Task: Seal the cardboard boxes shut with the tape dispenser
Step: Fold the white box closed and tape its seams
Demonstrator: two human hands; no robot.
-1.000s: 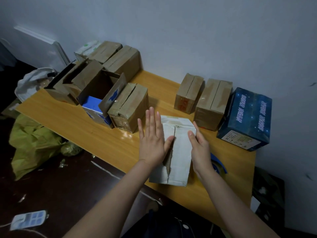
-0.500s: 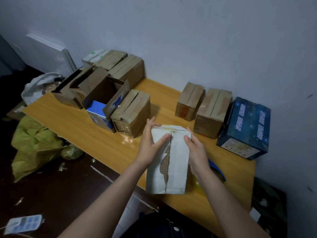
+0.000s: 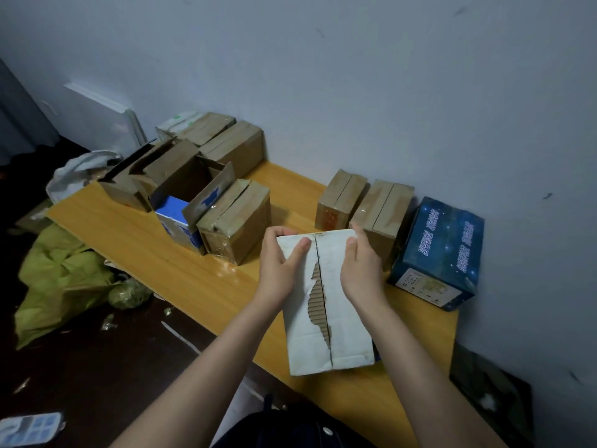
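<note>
The person holds the white box (image 3: pixel 342 318) tipped up over the near edge of the wooden table (image 3: pixel 161 253). The left hand (image 3: pixel 281 270) and right hand (image 3: pixel 361 270) each wrap round a side, thumbs pressed on the flaps, probably to draw the centre seam together for taping. Its white paper skin is torn along that seam, baring ribbed brown corrugation; I cannot make out the tape dispenser.

Far end of white box (image 3: pixel 342 334) hidden, blue box (image 3: pixel 436 253) lettering unreadable, floor gadget (image 3: pixel 29 428) cropped.
</note>
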